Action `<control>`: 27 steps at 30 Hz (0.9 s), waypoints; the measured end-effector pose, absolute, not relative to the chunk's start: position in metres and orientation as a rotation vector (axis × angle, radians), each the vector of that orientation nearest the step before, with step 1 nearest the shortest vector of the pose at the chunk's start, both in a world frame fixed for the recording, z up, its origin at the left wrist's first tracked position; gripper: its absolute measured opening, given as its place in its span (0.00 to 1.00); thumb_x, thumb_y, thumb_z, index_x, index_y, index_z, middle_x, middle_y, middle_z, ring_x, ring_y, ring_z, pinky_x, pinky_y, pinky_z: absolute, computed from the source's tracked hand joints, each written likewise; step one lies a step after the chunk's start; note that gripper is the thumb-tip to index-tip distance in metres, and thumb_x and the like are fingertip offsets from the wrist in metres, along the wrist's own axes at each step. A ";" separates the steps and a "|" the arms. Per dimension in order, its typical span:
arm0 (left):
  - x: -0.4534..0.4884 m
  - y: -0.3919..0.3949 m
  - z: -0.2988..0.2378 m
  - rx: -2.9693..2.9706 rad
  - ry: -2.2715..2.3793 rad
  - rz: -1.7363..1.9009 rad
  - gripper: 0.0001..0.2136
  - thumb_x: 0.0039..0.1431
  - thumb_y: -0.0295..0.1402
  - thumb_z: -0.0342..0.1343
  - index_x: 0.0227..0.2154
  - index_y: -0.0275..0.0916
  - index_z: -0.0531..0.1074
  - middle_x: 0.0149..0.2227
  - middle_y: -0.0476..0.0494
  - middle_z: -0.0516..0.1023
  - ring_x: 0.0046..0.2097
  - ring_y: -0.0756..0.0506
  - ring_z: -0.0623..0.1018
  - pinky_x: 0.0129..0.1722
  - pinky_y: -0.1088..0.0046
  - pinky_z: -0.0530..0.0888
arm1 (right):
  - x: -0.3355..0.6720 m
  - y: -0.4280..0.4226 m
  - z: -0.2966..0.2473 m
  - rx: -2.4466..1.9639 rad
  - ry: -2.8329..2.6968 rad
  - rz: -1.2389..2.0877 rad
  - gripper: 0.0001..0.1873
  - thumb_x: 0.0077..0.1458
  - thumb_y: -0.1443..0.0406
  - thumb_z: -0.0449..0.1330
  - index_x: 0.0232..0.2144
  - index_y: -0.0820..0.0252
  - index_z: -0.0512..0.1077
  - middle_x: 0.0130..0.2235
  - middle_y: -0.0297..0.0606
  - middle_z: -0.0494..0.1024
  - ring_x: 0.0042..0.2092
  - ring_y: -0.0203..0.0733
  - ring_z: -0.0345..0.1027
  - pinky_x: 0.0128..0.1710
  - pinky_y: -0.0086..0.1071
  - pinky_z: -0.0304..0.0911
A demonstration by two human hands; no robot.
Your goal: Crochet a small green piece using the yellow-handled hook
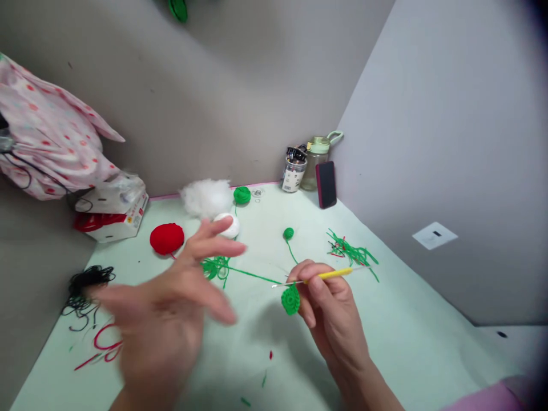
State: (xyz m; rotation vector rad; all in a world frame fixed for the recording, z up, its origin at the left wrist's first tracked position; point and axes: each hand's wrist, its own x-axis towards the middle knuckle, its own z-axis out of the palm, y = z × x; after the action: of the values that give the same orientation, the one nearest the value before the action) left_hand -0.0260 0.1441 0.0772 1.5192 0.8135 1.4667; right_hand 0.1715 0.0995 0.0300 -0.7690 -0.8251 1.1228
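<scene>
In the head view, the left hand (pixel 166 311) is blurred, its fingers spread wide; whether it touches the green strand (pixel 252 275) I cannot tell. The right hand (pixel 336 311) pinches the yellow-handled hook (pixel 334 274) between thumb and fingers, with the green crocheted piece (pixel 290 301) hanging just below the hook's metal shaft, against the fingers, above the table (pixel 411 319).

A green crocheted piece (pixel 290 300) hangs below the hook (pixel 334 274).
</scene>
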 end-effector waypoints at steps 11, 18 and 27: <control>0.004 0.124 0.036 0.858 0.861 0.898 0.24 0.57 0.39 0.72 0.56 0.46 0.78 0.37 0.49 0.79 0.22 0.55 0.69 0.17 0.80 0.62 | 0.159 0.094 0.022 -0.881 -1.121 0.758 0.11 0.66 0.68 0.64 0.41 0.47 0.86 0.39 0.35 0.84 0.22 0.26 0.67 0.23 0.25 0.67; 0.006 0.126 0.042 0.552 0.778 0.936 0.18 0.55 0.32 0.74 0.49 0.40 0.82 0.34 0.51 0.77 0.30 0.54 0.79 0.31 0.81 0.76 | 0.156 0.098 0.019 -0.927 -0.956 0.964 0.07 0.65 0.60 0.66 0.38 0.52 0.85 0.37 0.36 0.83 0.20 0.25 0.66 0.22 0.26 0.62; 0.002 0.126 0.040 0.616 0.799 0.913 0.14 0.58 0.33 0.71 0.47 0.43 0.83 0.36 0.52 0.75 0.30 0.52 0.80 0.33 0.77 0.76 | 0.155 0.102 0.020 -0.886 -0.768 1.201 0.11 0.66 0.55 0.65 0.35 0.56 0.79 0.37 0.34 0.82 0.17 0.23 0.59 0.21 0.24 0.57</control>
State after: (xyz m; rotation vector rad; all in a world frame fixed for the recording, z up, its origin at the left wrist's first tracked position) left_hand 0.0015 0.1259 0.0396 0.6157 0.7989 0.9133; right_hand 0.1549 0.1019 0.0199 -0.8859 -0.7680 1.2006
